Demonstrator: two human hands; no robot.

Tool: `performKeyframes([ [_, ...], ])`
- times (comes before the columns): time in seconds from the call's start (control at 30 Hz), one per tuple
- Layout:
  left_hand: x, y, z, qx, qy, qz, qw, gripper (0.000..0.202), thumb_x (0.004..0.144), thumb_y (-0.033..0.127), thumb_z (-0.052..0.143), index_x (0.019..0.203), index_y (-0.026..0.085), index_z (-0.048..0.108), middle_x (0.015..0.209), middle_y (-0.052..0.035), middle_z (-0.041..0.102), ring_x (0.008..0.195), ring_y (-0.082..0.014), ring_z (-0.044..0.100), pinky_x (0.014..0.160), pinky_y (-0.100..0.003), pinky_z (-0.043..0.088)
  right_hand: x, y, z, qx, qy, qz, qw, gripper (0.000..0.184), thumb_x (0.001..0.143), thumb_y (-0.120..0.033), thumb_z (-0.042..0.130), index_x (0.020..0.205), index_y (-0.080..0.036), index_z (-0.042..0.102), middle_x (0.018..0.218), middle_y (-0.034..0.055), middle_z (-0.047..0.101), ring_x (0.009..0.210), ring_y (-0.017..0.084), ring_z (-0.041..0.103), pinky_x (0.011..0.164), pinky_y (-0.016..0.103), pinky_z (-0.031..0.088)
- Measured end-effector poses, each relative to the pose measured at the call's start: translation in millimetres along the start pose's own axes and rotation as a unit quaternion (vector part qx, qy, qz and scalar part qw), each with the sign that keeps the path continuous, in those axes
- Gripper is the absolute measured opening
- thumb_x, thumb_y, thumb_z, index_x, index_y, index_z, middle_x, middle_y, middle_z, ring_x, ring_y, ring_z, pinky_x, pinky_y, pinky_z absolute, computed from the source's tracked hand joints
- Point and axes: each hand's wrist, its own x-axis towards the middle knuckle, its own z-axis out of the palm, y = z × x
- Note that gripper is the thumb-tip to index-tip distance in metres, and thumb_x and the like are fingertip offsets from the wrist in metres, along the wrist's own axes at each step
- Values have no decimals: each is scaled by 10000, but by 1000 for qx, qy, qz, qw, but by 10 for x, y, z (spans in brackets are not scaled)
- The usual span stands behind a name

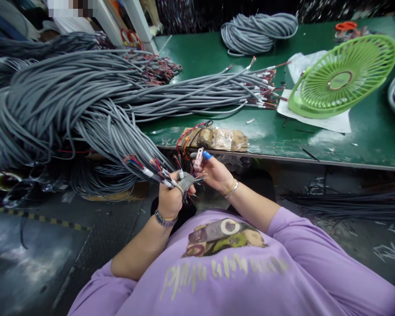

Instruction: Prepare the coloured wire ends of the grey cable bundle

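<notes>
My left hand is closed around the end of a grey cable, low in front of the bench edge. Thin coloured wires fan out from the grip toward my right hand. A grey wrapping covers part of the left fingers or thumb. My right hand pinches a small pale pink tool just above the wire ends; its exact kind is unclear. One right fingertip wears a blue finger cover. More cable ends with white sleeves and coloured wires lie beside my left hand.
A big heap of grey cables spreads over the left of the green bench. A green fan stands on paper at the right. Near the front edge lies a taped block with wires. A cable coil sits behind.
</notes>
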Motion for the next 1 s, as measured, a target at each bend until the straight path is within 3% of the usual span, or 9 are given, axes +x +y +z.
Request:
performKeyframes([
  [0.13,30,-63,22,-14,2,-5,1000,183,747,308,707,659,162,641,510,11,622,430,-94,542,443,-198,435,8,86,-57,-100,61,-177,977,403,730,-553,735,698,-173,605,623,-31,547,553,74,415,536,207,345],
  [0.2,40,-87,25,-13,2,-4,1000,186,754,302,711,661,157,642,517,9,628,433,-90,547,446,-192,442,28,116,-80,-115,75,-212,968,436,703,-568,749,650,-170,579,592,-40,521,537,68,389,527,210,323],
  [0.27,45,-103,27,-9,8,-2,1000,178,755,294,713,667,153,648,514,9,629,434,-90,554,445,-186,447,55,128,-85,-96,62,-188,976,459,697,-598,738,657,-168,582,586,-37,526,529,72,392,511,214,318],
  [0.37,45,-117,30,-1,16,-1,1000,164,753,286,711,676,154,654,506,10,631,427,-91,557,437,-180,451,92,116,-63,-39,22,-90,995,488,693,-635,725,705,-162,604,615,-17,574,536,86,446,504,220,356],
  [0.5,40,-141,26,8,16,6,1000,185,767,289,699,650,156,645,510,4,636,431,-94,566,442,-181,463,120,79,-11,33,6,1,999,456,741,-604,714,775,-156,633,693,7,650,560,98,516,519,226,417],
  [0.77,48,-189,1,18,17,6,1000,181,761,281,698,643,154,645,506,1,637,422,-107,573,442,-204,490,148,82,28,75,32,-2,997,400,779,-551,712,774,-160,627,664,-7,652,514,80,502,504,216,425],
  [1.0,26,-200,-22,16,9,25,1000,175,778,291,698,676,157,651,522,7,639,441,-106,580,453,-203,478,118,90,10,81,3,18,997,471,804,-640,627,826,-170,628,683,-2,627,547,89,515,513,215,430],
])
